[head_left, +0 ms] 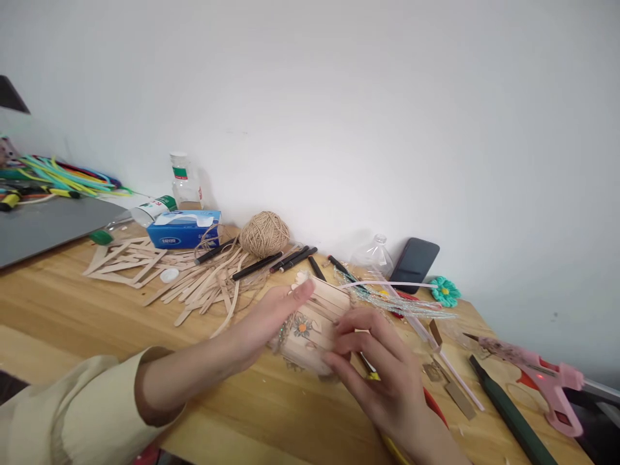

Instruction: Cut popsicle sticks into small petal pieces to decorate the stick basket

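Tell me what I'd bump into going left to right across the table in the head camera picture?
Colourful pipe cleaners → blue tissue box → ball of twine → wooden stick box → black phone → teal flower → pink glue gun.

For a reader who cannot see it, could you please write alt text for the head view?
The left hand and right hand hold a box of craft sticks with a flower on its side, over a wooden table. Behind lie loose craft sticks, pens, a ball of twine and a tissue box; a pink glue gun lies at right.
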A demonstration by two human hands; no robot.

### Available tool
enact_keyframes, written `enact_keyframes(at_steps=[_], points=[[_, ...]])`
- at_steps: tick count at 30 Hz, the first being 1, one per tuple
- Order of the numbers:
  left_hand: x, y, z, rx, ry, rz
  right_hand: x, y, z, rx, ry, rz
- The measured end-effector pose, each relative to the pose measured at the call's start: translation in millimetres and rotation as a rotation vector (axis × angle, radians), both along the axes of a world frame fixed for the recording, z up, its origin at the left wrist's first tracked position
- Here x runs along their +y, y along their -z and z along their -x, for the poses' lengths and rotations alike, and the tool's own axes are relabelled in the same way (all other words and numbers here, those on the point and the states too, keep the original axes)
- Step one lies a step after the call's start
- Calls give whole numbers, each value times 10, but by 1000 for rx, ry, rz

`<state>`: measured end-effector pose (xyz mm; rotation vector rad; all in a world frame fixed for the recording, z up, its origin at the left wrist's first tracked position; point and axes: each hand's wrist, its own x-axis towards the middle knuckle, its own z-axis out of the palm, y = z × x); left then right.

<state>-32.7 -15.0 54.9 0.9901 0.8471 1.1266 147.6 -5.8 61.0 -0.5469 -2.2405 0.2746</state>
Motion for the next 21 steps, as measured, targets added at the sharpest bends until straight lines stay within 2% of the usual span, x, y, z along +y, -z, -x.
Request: enact_keyframes(at_steps=[4,6,9,12,15,21], points=[[25,1,17,99,-17,-31,-5,4,-51,173,106,173],[37,-9,38,178,0,-41,19,-11,-87,194,182,250],[48,-35,77,333,-23,-69,68,-64,-126,17,173,385],[53,-58,94,417,-64,-120,80,-109,-122,-199,27,459],[59,-64,71,419,-101,-202,49,-102,-69,-255,-47,513],[90,-72,34,623,-118,-408,61,7,56,-136,142,746]])
